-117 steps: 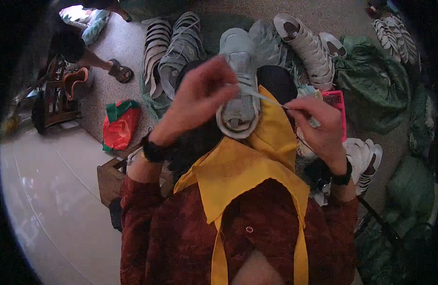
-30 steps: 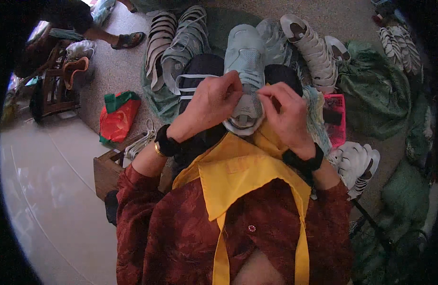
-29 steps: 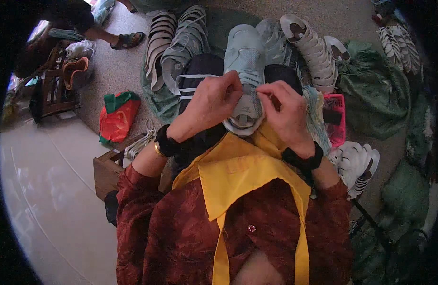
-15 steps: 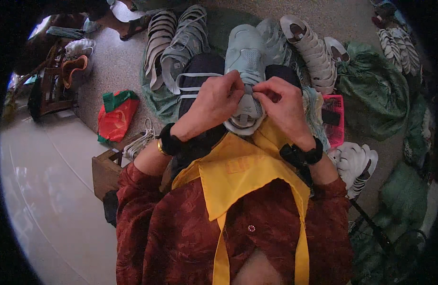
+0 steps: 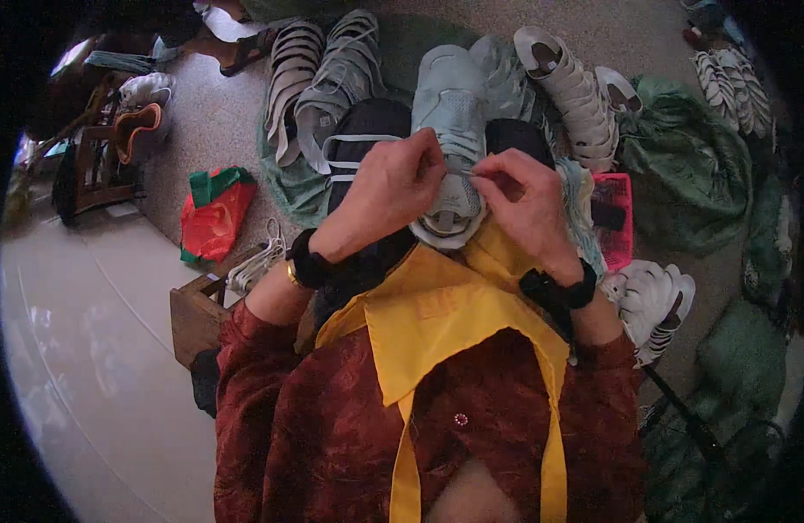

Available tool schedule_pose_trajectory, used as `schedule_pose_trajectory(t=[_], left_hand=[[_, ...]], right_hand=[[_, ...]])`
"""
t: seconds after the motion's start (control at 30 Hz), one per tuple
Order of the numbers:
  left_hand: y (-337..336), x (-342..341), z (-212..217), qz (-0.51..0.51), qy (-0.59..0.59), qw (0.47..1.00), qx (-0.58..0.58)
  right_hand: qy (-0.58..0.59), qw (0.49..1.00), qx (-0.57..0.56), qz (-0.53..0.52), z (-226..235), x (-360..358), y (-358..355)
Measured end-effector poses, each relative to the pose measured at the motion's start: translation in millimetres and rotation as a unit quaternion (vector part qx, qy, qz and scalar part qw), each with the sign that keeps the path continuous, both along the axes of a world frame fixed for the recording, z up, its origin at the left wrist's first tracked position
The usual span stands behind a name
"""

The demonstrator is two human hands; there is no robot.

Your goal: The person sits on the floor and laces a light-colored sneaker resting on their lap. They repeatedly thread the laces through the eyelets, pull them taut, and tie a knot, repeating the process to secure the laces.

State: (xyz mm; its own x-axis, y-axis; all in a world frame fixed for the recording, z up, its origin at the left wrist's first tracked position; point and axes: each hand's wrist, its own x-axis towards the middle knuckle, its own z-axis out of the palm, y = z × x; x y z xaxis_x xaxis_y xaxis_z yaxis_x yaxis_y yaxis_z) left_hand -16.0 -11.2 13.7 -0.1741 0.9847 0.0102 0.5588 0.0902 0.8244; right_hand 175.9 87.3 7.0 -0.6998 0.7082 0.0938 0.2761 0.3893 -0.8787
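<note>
A pale blue-grey sneaker upper (image 5: 452,83) lies between my knees, toe pointing away, its tongue and heel end toward me. My left hand (image 5: 393,187) is closed in a pinch at the left edge of the lacing; what its fingertips hold is hidden. Pale shoelace (image 5: 358,138) loops run from behind that hand across my dark left trouser leg. On the right of the tongue, my right hand (image 5: 524,200) pinches what looks like a thin pale stretch of the lace between thumb and forefinger. Both hands are close together over the upper.
Nested stacks of shoe uppers (image 5: 323,87) stand beyond my left knee, with more white uppers (image 5: 576,105) at right. A pink basket (image 5: 624,218) and green sack (image 5: 685,166) sit to the right. On the left are a red bag (image 5: 217,213) and a wooden stool (image 5: 193,314).
My right hand has shifted slightly down and to the right, away from the tongue's grey tab. A thin pale strand now shows by its fingertips. My left hand has barely moved.
</note>
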Motion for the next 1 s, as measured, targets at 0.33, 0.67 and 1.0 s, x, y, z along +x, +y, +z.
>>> schedule_pose_trajectory(t=[0.33, 0.67, 1.0], left_hand=[[-2.9, -18.7, 8.5, 0.001, -0.024, 1.000, -0.018], [-0.2, -41.5, 23.8, -0.024, -0.100, 0.994, -0.037], [-10.7, -13.4, 3.2, 0.003, -0.039, 0.998, 0.052]], right_hand=[[-0.035, 0.983, -0.179, 0.010, 2.8, 36.7, 28.2], [0.287, 0.829, -0.412, -0.246, -14.4, 214.4, 96.8], [0.419, 0.743, -0.373, -0.365, -96.6, 329.2, 128.3]])
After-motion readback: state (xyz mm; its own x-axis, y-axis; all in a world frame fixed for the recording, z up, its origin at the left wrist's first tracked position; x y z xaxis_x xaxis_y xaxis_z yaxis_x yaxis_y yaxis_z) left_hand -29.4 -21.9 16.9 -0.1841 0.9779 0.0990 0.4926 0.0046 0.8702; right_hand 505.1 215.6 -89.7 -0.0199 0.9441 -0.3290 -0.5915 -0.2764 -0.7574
